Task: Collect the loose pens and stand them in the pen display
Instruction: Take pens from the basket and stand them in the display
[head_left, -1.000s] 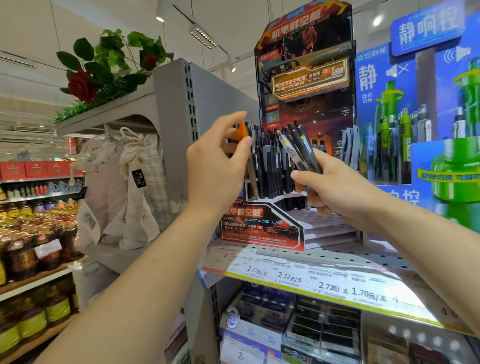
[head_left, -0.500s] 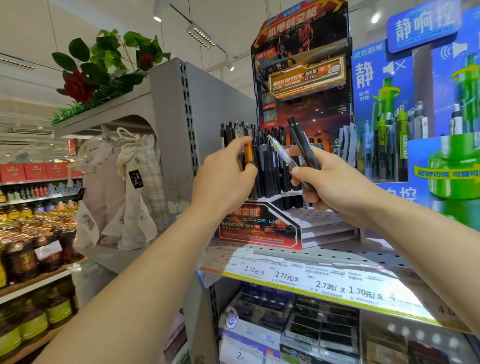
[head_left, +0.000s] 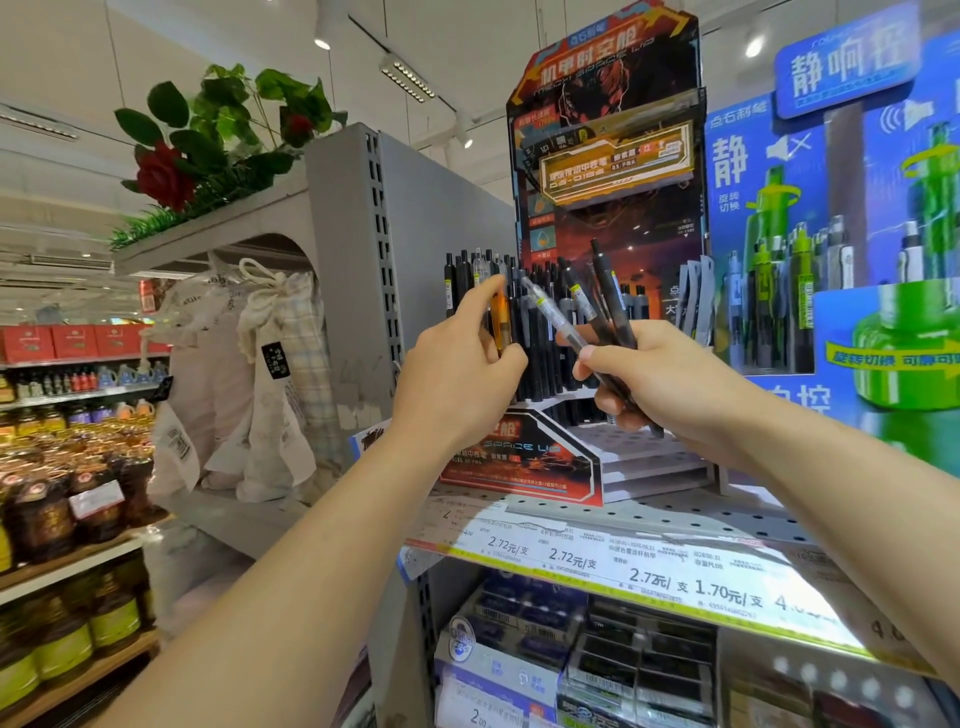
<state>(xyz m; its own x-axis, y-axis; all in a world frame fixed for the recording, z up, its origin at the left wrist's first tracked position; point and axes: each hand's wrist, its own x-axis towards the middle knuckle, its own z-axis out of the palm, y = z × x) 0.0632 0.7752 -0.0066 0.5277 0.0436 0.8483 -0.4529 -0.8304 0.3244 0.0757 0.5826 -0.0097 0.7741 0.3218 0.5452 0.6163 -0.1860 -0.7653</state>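
Fake roses (head_left: 166, 176), oil bottles (head_left: 62, 629), price strip (head_left: 649, 577)

Bright ceiling lights (head_left: 408, 79); glare on price strip (head_left: 675, 577); wide-angle edge bending.

Typical shop interior: white ceiling with track spotlights (head_left: 322, 41) way above the hands, a grey metal shelf upright (head_left: 358, 249) just left of them, fake roses (head_left: 166, 174) on top, and oil bottles (head_left: 62, 499) on wooden shelves far left.

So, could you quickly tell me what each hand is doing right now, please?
Left hand: open, fingers relaxed beside the orange pen, holding nothing.
Right hand: grips a bunch of loose pens.
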